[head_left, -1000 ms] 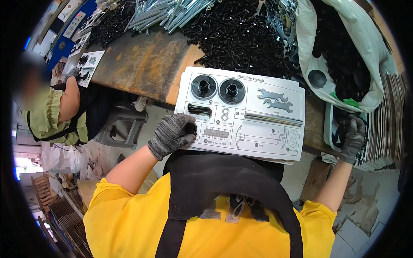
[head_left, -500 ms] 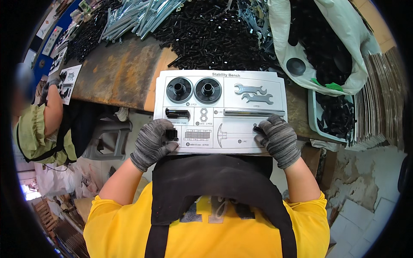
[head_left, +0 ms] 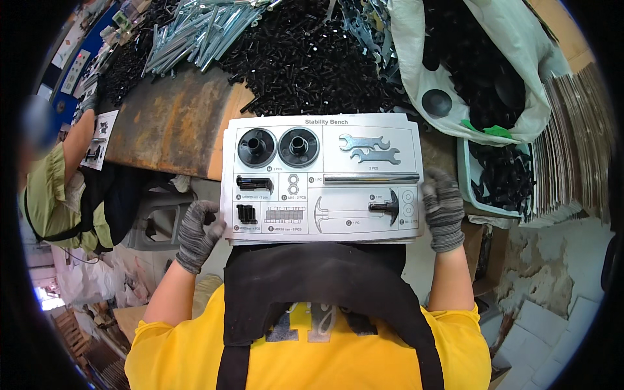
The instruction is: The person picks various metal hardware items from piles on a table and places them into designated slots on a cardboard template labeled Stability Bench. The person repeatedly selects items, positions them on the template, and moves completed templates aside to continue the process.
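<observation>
A white printed card (head_left: 230,162) on a stack of sheets lies before me at the table's edge. On it rest two black round discs (head_left: 298,156) with raised centres, two open-ended wrenches (head_left: 365,142) and a shiny metal rod (head_left: 372,178). Large black bolts (head_left: 253,184), short black bolts (head_left: 246,214) and a black T-shaped handle (head_left: 392,207) occupy other marked boxes. My left hand (head_left: 199,235), gloved in grey, is empty with fingers apart beside the card's lower left edge. At its right edge, my gloved right hand (head_left: 444,211) is open, fingers pointing away from me.
Heaped black bolts (head_left: 305,65), silver tubes (head_left: 201,36) and wrenches (head_left: 367,32) cover the far table. Rightward are a white sack (head_left: 406,58) of black parts, a pale bin (head_left: 465,172) and stacked cardboard (head_left: 575,136). A co-worker's arm (head_left: 78,140) is at left.
My left hand has let go of the short black bolts and moved outward. My right hand has released the black T-shaped handle and moved to the card's right edge.
</observation>
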Demonstrator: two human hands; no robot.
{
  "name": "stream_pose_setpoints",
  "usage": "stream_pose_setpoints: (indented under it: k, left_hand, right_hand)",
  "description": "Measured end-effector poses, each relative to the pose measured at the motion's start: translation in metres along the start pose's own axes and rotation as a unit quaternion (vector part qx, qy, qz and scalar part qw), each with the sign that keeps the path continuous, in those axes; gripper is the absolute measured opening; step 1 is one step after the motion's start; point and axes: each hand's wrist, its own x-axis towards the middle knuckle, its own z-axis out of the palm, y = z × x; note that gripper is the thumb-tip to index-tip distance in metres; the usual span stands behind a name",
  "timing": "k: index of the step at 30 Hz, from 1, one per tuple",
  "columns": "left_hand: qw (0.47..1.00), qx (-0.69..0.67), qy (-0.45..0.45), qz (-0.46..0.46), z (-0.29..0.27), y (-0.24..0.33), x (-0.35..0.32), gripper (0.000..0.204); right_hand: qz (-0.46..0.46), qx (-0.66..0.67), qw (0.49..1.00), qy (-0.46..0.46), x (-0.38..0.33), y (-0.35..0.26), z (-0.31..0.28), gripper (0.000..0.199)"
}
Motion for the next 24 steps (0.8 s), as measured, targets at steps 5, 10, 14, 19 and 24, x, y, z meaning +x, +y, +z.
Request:
stream_pose_setpoints:
  k: [5,10,14,19,24]
  left_hand:
    - [0.995,0.027,-0.094,0.01,-0.002,0.007,-0.001,0.061]
    - [0.994,0.039,-0.095,-0.024,-0.004,0.011,0.001,0.06]
    - [0.966,-0.199,-0.09,-0.142,0.0,-0.006,-0.003,0.064]
    - [0.908,-0.333,-0.025,-0.255,-0.005,0.011,0.002,0.064]
    - [0.862,-0.418,0.124,-0.256,0.012,-0.04,-0.007,0.061]
  right_hand:
    - [0.043,-0.017,0.997,-0.065,-0.002,0.026,0.008,0.029]
    - [-0.048,-0.121,0.989,-0.077,0.006,0.018,0.007,0.029]
    - [-0.064,-0.258,0.936,-0.231,0.008,0.012,0.001,0.053]
    - [-0.106,-0.267,0.922,-0.26,0.014,0.0,0.002,0.054]
    - [-0.163,-0.215,0.939,-0.214,0.009,-0.013,0.017,0.051]
